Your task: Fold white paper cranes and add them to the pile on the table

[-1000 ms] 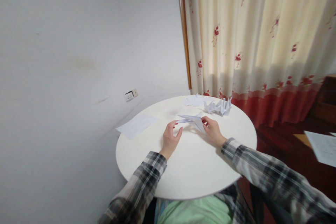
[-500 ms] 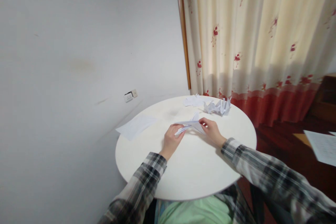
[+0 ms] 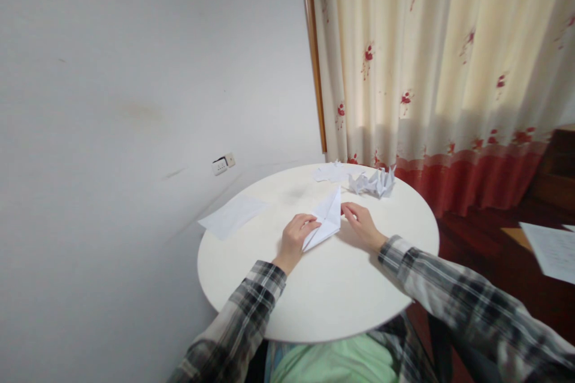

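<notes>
A folded white paper (image 3: pixel 327 220), pointed like a kite, lies on the round white table (image 3: pixel 323 293) between my hands. My left hand (image 3: pixel 295 238) has its fingers curled, with thumb and fingertips pinching the paper's left edge. My right hand (image 3: pixel 362 224) rests to the right of the paper, its fingertips pressed on the paper's right edge. Both sleeves are grey plaid.
A flat white sheet (image 3: pixel 233 213) lies at the table's left edge. Several folded paper shapes (image 3: pixel 372 181) and another paper piece (image 3: pixel 331 172) sit at the far side. A wall stands left, a flowered curtain (image 3: pixel 440 72) behind, and a paper sheet (image 3: pixel 550 250) on dark furniture right.
The paper was held up flat a second ago; now it is turned and laid down on the table, showing its broad face. Both hands came down and closer to it.
</notes>
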A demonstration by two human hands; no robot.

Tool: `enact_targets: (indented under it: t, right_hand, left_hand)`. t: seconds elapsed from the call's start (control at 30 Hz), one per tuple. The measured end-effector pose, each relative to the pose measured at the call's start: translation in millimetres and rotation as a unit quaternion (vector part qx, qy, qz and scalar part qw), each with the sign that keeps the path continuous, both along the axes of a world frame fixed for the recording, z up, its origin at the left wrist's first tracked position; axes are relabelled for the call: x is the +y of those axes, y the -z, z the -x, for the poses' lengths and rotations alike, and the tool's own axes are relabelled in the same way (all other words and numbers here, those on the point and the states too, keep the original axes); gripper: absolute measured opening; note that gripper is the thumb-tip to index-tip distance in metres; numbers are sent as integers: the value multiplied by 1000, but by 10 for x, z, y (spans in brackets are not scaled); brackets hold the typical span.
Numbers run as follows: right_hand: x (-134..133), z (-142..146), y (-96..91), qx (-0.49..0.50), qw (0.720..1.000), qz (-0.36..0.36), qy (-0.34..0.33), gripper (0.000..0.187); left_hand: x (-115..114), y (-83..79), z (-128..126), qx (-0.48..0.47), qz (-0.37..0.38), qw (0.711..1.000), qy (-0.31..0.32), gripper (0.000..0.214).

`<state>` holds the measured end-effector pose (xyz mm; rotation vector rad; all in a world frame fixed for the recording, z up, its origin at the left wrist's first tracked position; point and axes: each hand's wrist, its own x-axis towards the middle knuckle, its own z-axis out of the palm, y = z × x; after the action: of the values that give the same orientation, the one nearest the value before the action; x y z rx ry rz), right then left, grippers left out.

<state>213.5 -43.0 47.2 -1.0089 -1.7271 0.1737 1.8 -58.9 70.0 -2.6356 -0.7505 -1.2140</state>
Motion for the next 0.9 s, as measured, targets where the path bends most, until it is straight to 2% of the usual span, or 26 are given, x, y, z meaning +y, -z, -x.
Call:
enact_targets:
  t: [0.2,0.3,0.37,0.5,0.67,0.8,0.9]
  right_hand:
    - [25,14,16,-14,999,33,6,23]
    - [51,25,45,3,997,82,-2,25]
    - [51,37,65,21,990,132,-33,27]
    - [15,88,90,102,955,236,-148,31]
    - [-47,167,36,216,875,321,-291,35]
    - [-24,152,13,290,840,331,-316,35]
    - [44,99,57,336,850,304,-269,32]
  left_hand:
    - [1,-6,-34,3,-61,998,-8,18]
    - [-1,2,-30,-4,-82,997,-16,17]
    - [-3,11,-21,4,-89,996,-22,14]
    - [2,42,-2,1,-116,992,-51,13]
    - [40,98,7,-11,-115,991,-62,13]
    - [72,124,-26,-1,-73,997,-36,15]
    - [105,139,-67,-32,3,999,-23,21]
